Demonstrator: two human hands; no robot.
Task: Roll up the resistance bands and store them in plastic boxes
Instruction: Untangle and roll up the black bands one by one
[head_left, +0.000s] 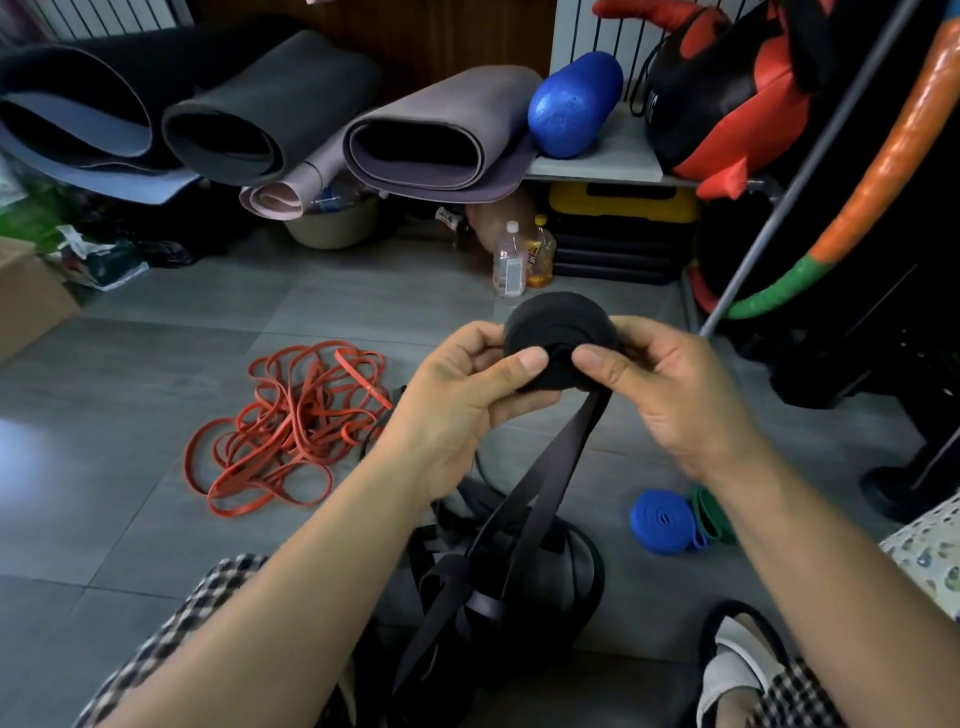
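Between the two hands: I'm seeing the black roll (558, 325) dead centre, held up above the floor (156, 519).
Roll, look: matte black flat band wound on itself into a thick round coil, and its layers show as faint rings on the face turned toward me.
Loose tail (566, 447): a flat dark strip drops from the roll's underside and runs down and left into the black band pile (519, 571) by the knees.
Left hand (457, 410): it grips the roll's left edge, thumb pressed on the near face, fingers curled behind and under.
Right hand (670, 395): it grips the right edge, thumb on the near face, fingers wrapped round the far side. I get a little blur here.
Roll against hands: it sits beyond both palms with its top arc rising over the fingers, and the two thumbs are close together at its centre.
Red bands (291, 421): a loose tangled heap on the floor, left of the left hand and well apart from it.
Blue roll (662, 519): a tight coil lying flat on the floor below the right wrist, touching a green band (714, 514) on its right.
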